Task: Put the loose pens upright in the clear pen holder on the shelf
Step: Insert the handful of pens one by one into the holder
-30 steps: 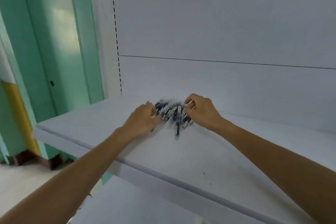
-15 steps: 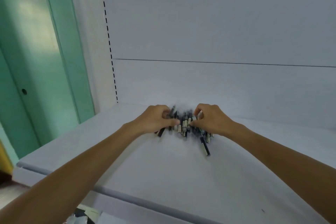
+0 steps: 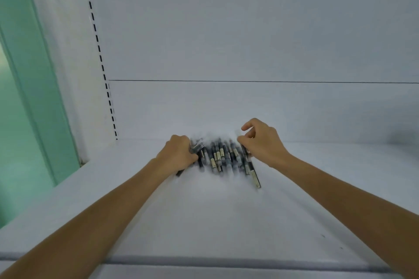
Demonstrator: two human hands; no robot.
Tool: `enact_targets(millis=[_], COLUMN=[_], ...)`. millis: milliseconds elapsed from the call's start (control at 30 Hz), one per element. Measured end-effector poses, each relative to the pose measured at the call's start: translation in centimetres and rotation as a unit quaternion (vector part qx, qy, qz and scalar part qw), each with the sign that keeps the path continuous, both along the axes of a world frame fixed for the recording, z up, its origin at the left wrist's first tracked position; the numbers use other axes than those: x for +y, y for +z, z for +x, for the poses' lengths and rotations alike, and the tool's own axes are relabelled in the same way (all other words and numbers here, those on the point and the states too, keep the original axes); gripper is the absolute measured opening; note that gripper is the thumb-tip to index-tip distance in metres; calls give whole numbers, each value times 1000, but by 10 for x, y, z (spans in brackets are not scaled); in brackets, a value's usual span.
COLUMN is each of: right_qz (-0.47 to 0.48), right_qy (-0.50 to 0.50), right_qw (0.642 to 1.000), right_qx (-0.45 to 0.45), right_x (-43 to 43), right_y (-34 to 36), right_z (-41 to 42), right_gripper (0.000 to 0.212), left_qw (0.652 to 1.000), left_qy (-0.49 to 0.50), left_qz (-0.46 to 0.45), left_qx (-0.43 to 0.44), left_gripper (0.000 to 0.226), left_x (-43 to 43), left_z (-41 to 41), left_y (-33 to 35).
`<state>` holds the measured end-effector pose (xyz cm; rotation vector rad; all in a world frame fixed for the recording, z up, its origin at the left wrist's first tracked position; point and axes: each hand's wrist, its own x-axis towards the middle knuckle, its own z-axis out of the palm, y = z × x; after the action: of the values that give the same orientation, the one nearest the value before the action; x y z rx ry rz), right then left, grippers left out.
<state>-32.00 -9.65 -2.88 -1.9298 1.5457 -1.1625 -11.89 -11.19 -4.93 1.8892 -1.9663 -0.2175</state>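
Note:
A pile of several dark pens [image 3: 218,156] with pale labels lies on the white shelf [image 3: 204,222] near its back wall, blurred by motion. My left hand [image 3: 179,154] is curled over the pile's left edge and grips some pens; one dark tip pokes out beneath it. My right hand [image 3: 263,142] is at the pile's right edge, its curled fingers pinching pens there and the index finger raised. One pen [image 3: 255,176] sticks out of the pile toward me on the right. No clear pen holder is in view.
The white back panel [image 3: 249,41] rises right behind the pile. A slotted upright [image 3: 99,52] stands at the back left, with a green wall [image 3: 27,97] beyond it. A dark blur [image 3: 403,140] sits at the far right of the shelf.
Both hands have pushed the pens together into a tighter, more parallel pile. My right hand has lifted slightly with its index finger raised. The view has moved closer to the shelf.

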Motion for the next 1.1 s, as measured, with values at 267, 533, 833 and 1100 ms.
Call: enact_targets(millis=[267,533,833,1100], right_qz=[-31,-102,-112,-94], right_qy=[-47,-114,-234,-331], right_qw=[998,987,960,925], right_qx=[-16,-43,-109,-161], right_x=[26,66,132,210], right_y=[-7,0,-1,-3], right_z=[-3,-63,-209,-386], right_gripper=[30,38,35,40], left_qw=[993,975,931,902], left_qy=[-6,-160,-327,-377], left_qz=[-82,-146,-49,15], left_qx=[-79,56,151,210], left_gripper=[24,17,24,10], left_x=[31,58,92,141], left_z=[5,-51,-225,-403], left_y=[2,11,12,6])
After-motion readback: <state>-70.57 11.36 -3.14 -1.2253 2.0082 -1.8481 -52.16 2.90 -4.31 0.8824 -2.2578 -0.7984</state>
